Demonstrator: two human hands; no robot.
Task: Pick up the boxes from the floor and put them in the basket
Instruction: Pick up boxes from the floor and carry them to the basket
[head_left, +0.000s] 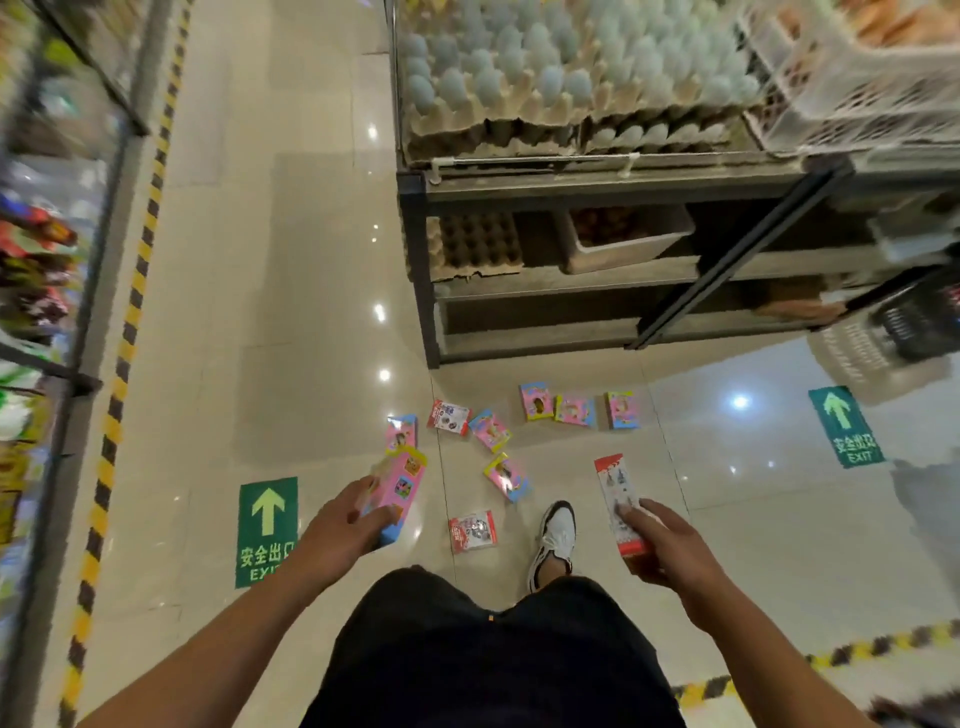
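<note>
While both hands hold boxes, print on every carton is too blurred to read. Left hand (340, 525): fingers curled round a pink box (397, 491) with yellow top edge and blue lower end, its base hidden by the fingers. Right hand (670, 540): thumb and fingers pinch a tall white-and-red box (618, 506), bottom end covered. Eight more small boxes lie scattered on the tiled floor (291, 322) ahead, near a white sneaker (556, 535). Dark basket (922, 322), possibly wire mesh, is cut off at the right edge beside the egg-tray shelf (571, 182).
</note>
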